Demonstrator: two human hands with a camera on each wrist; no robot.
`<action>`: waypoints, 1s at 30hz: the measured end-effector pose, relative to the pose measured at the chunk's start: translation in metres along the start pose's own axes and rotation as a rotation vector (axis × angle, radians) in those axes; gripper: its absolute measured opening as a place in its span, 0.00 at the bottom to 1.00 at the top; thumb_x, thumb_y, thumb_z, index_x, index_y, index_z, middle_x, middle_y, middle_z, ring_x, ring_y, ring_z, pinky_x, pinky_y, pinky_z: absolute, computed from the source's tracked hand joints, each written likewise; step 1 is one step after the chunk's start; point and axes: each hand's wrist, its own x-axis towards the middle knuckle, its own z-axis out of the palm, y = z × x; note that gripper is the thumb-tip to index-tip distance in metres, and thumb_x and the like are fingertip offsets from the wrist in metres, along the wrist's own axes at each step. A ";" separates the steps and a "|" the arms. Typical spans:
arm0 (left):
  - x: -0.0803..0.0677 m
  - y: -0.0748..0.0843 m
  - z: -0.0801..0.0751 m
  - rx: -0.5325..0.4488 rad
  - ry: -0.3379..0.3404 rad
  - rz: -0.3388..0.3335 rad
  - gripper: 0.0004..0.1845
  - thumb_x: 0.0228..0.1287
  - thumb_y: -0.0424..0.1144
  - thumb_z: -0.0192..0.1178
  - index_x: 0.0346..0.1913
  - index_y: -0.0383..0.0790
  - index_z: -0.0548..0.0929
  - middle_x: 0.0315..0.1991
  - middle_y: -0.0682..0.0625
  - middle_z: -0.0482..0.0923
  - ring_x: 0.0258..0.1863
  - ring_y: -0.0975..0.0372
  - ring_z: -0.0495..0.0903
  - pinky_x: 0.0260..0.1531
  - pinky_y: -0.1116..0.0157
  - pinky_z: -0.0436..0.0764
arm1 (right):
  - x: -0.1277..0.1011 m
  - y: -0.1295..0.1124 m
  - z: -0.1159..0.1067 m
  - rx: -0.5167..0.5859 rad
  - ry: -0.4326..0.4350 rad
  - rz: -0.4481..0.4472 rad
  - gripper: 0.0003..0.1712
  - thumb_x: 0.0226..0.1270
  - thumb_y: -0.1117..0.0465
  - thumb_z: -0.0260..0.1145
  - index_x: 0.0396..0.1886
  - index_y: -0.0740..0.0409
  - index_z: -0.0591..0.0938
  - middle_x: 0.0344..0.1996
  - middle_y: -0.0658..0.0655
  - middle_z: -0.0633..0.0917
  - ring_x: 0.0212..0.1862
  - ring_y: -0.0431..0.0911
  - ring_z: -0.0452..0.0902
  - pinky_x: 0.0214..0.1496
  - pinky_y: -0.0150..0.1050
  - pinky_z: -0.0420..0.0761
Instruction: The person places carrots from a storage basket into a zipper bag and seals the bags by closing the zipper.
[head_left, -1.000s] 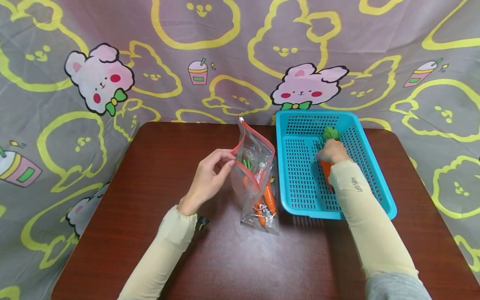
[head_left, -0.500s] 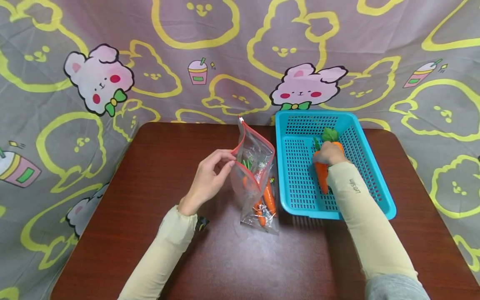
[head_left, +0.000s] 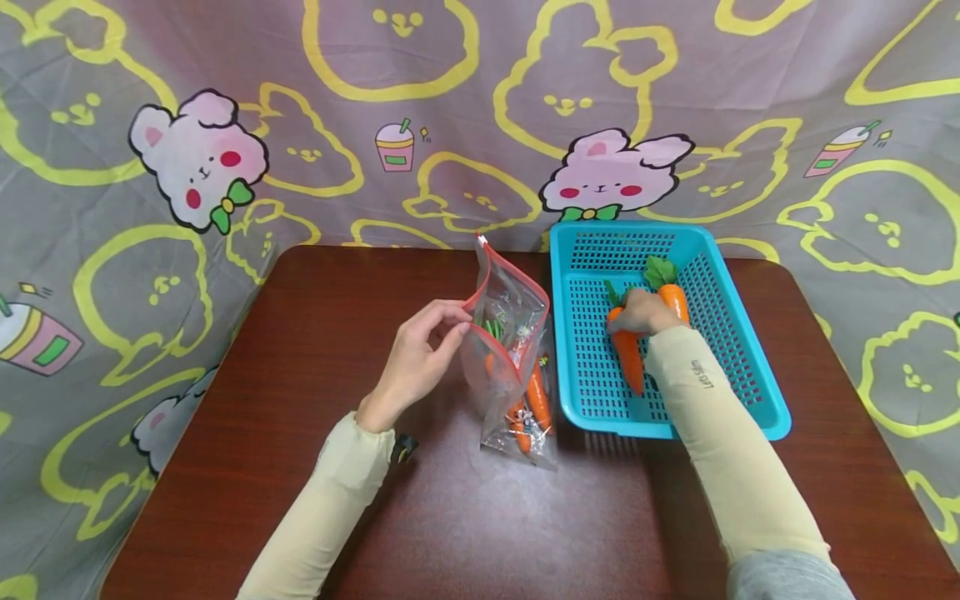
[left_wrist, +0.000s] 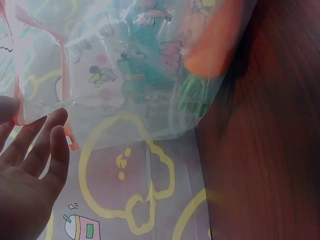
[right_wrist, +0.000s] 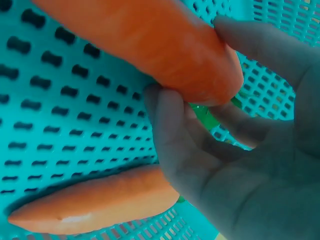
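My left hand (head_left: pixel 444 327) pinches the red zip rim of a clear printed bag (head_left: pixel 512 358) that stands open on the table, with several orange carrots inside. In the left wrist view the bag (left_wrist: pixel 135 70) hangs just past my fingers (left_wrist: pixel 50 145), and a carrot (left_wrist: pixel 215 40) with green leaves shows through it. My right hand (head_left: pixel 637 313) is inside the blue basket (head_left: pixel 592 400) and grips a carrot (head_left: pixel 628 362) near its leafy end. In the right wrist view my fingers (right_wrist: pixel 175 135) curl round that carrot (right_wrist: pixel 150 45). A second carrot (head_left: pixel 672 302) lies by the basket's right wall.
The dark brown table (head_left: pixel 315 333) has rounded corners and ends close to a cartoon rabbit cloth backdrop (head_left: pixel 210 158). The basket stands at the table's back right, right beside the bag. The second carrot (right_wrist: pixel 95 200) rests on the perforated basket floor (right_wrist: pixel 50 125).
My right hand has shifted left inside the basket with one carrot in its grip, uncovering the second carrot by the right wall. The left hand and the bag have stayed put.
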 end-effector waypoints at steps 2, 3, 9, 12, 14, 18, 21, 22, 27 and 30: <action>0.000 -0.001 0.000 0.000 0.001 0.000 0.05 0.63 0.30 0.62 0.41 0.37 0.82 0.41 0.47 0.83 0.30 0.62 0.78 0.28 0.73 0.76 | 0.000 -0.002 0.002 0.019 -0.015 -0.004 0.32 0.62 0.57 0.66 0.59 0.73 0.69 0.53 0.72 0.75 0.49 0.59 0.73 0.49 0.49 0.78; 0.000 -0.001 0.001 0.000 0.001 0.000 0.05 0.63 0.30 0.62 0.41 0.37 0.82 0.41 0.46 0.83 0.31 0.62 0.78 0.27 0.73 0.76 | -0.001 -0.003 0.003 0.030 -0.024 -0.009 0.31 0.61 0.58 0.66 0.58 0.73 0.69 0.52 0.71 0.75 0.47 0.58 0.73 0.47 0.47 0.78; -0.001 0.000 0.002 -0.002 0.001 -0.003 0.05 0.63 0.30 0.62 0.41 0.37 0.82 0.40 0.47 0.83 0.30 0.63 0.77 0.27 0.73 0.75 | -0.001 -0.007 0.007 0.065 -0.043 -0.036 0.27 0.61 0.59 0.66 0.55 0.71 0.72 0.48 0.67 0.77 0.44 0.56 0.73 0.40 0.41 0.78; 0.000 0.001 0.002 -0.005 0.000 0.000 0.05 0.64 0.31 0.62 0.42 0.37 0.82 0.40 0.47 0.83 0.31 0.63 0.77 0.28 0.73 0.76 | -0.001 -0.008 0.008 0.063 -0.040 -0.035 0.28 0.61 0.58 0.67 0.56 0.69 0.71 0.50 0.68 0.76 0.46 0.57 0.74 0.41 0.42 0.79; 0.000 0.002 0.002 -0.006 -0.001 0.002 0.05 0.64 0.30 0.62 0.41 0.37 0.82 0.40 0.47 0.83 0.31 0.63 0.77 0.28 0.73 0.76 | 0.000 -0.009 0.009 0.057 -0.041 -0.034 0.28 0.61 0.58 0.67 0.56 0.69 0.71 0.51 0.69 0.76 0.47 0.57 0.75 0.42 0.44 0.80; 0.001 0.002 0.003 -0.011 -0.003 0.007 0.05 0.64 0.30 0.62 0.41 0.37 0.82 0.41 0.47 0.83 0.32 0.63 0.78 0.29 0.73 0.76 | 0.002 -0.011 0.010 0.040 -0.059 -0.054 0.31 0.62 0.56 0.67 0.59 0.69 0.68 0.52 0.70 0.75 0.49 0.58 0.74 0.45 0.46 0.80; 0.001 0.002 0.003 -0.014 -0.001 0.014 0.05 0.64 0.30 0.61 0.42 0.37 0.82 0.41 0.46 0.83 0.31 0.63 0.78 0.29 0.73 0.76 | 0.003 -0.012 0.012 0.044 -0.083 -0.067 0.34 0.62 0.56 0.67 0.60 0.69 0.67 0.54 0.70 0.74 0.49 0.57 0.74 0.46 0.45 0.80; 0.001 0.002 0.003 -0.014 -0.001 0.016 0.05 0.64 0.30 0.61 0.42 0.37 0.82 0.41 0.46 0.83 0.31 0.63 0.78 0.29 0.73 0.76 | 0.004 -0.013 0.013 0.042 -0.091 -0.072 0.34 0.62 0.55 0.67 0.60 0.70 0.66 0.54 0.71 0.74 0.49 0.57 0.74 0.46 0.45 0.80; 0.001 0.002 0.003 -0.013 -0.011 0.019 0.06 0.64 0.30 0.61 0.43 0.36 0.82 0.40 0.46 0.82 0.33 0.64 0.78 0.30 0.70 0.78 | 0.005 -0.014 0.014 0.054 -0.105 -0.068 0.33 0.62 0.56 0.68 0.59 0.69 0.67 0.52 0.70 0.75 0.47 0.56 0.77 0.43 0.42 0.82; 0.000 0.002 0.002 -0.018 -0.022 0.009 0.09 0.62 0.30 0.63 0.45 0.34 0.82 0.41 0.46 0.82 0.35 0.63 0.80 0.31 0.68 0.79 | 0.005 -0.014 0.015 0.078 -0.114 -0.059 0.33 0.62 0.57 0.68 0.59 0.69 0.66 0.52 0.71 0.75 0.46 0.56 0.78 0.43 0.43 0.84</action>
